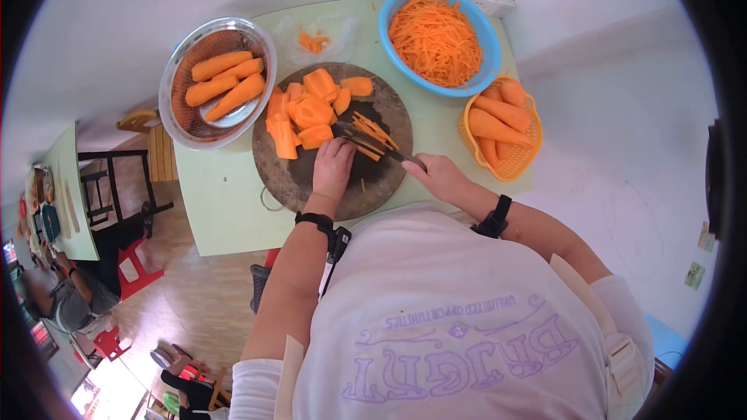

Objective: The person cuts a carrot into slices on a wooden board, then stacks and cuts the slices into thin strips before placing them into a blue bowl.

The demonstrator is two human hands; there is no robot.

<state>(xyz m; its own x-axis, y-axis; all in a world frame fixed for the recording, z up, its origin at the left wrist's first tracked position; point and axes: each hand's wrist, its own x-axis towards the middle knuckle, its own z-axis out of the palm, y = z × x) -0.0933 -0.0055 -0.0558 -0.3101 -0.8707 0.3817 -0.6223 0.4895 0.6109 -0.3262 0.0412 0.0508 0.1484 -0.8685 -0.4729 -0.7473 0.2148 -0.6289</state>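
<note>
My right hand [442, 179] is wrapped around the handle of a kitchen knife [366, 140], whose dark blade points left across the round chopping board [389, 190]. Close beside the blade, my left hand [334, 167] has its fingers curled and pressed together on a carrot piece [368, 153], mostly hidden under the fingers and blade. Thin carrot strips [375, 129] lie just beyond the knife. Peeled carrot chunks [310, 111] are heaped on the board's far left part, above my left hand.
A metal basin [167, 101] with whole carrots stands at left. A blue basin [494, 50] of shredded carrot and a yellow basket [465, 131] of whole carrots stand at right. Carrot scraps lie on a plastic bag [342, 31]. Another person [74, 295] sits far left.
</note>
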